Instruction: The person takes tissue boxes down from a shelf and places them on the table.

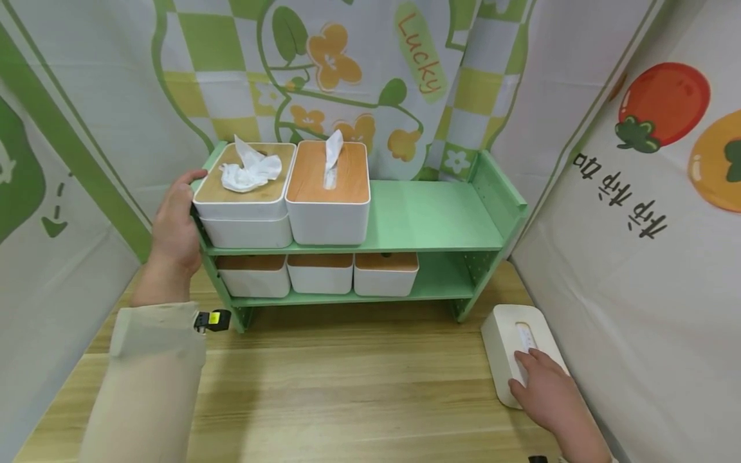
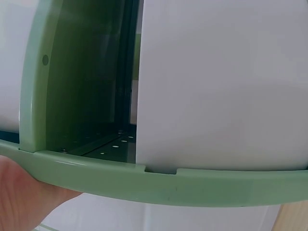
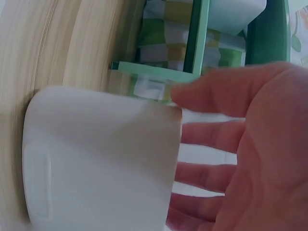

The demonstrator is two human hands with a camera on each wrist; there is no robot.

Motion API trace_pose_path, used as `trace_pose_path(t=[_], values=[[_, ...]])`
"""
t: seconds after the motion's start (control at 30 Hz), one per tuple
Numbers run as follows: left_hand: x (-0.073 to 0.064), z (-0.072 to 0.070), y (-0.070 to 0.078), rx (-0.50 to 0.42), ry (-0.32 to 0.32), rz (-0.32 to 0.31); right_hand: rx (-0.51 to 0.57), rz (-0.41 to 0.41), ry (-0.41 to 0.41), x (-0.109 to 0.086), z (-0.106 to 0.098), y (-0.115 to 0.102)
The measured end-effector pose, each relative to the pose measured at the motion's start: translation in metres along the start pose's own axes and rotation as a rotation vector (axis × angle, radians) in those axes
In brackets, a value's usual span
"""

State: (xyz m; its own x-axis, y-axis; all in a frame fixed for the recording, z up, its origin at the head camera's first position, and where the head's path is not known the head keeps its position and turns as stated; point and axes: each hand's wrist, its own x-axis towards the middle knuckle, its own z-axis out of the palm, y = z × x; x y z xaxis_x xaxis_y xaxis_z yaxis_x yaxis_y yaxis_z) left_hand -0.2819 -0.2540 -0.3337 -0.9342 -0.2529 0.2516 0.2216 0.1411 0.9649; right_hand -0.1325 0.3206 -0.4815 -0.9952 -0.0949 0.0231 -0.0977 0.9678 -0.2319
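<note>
My left hand (image 1: 176, 225) grips the left side panel of a green two-tier shelf (image 1: 428, 215), fingers over its top edge. In the left wrist view, part of the hand (image 2: 19, 197) lies against the green panel (image 2: 202, 187); its fingertips are hidden. A white tissue box (image 1: 494, 363) stands on the table right of the shelf, with an oblong slot in its top. My right hand (image 1: 547, 386) rests on that top near the slot. In the right wrist view, its fingers (image 3: 207, 175) reach straight over the top of the white box (image 3: 106, 159), thumb at the edge.
The upper tier carries two white tissue boxes with wood lids, one (image 1: 246, 228) with crumpled tissue, the other (image 1: 329, 222) with upright tissue. Three lower white boxes (image 1: 320, 280) line the tier beneath. Printed curtains (image 1: 608, 270) enclose the wooden table (image 1: 347, 386) at the back and sides.
</note>
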Motion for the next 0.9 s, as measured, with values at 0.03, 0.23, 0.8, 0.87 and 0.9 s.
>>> trace_pose_path(t=[0.03,0.23,0.8,0.87,0.9], values=[[0.000,0.000,0.000,-0.003,0.000,0.001,-0.001,0.003,-0.004,0.001,0.000,-0.001],[0.000,0.001,-0.001,-0.001,0.005,-0.003,-0.003,0.033,-0.028,0.007,-0.002,-0.003],[0.001,0.002,-0.002,-0.045,-0.001,0.014,-0.027,0.065,0.004,0.015,-0.001,0.013],[0.001,0.001,-0.001,-0.057,0.003,0.020,-0.029,0.063,0.000,0.017,-0.001,0.014],[0.001,0.001,-0.001,-0.058,0.002,0.020,-0.027,0.066,0.000,0.018,-0.002,0.015]])
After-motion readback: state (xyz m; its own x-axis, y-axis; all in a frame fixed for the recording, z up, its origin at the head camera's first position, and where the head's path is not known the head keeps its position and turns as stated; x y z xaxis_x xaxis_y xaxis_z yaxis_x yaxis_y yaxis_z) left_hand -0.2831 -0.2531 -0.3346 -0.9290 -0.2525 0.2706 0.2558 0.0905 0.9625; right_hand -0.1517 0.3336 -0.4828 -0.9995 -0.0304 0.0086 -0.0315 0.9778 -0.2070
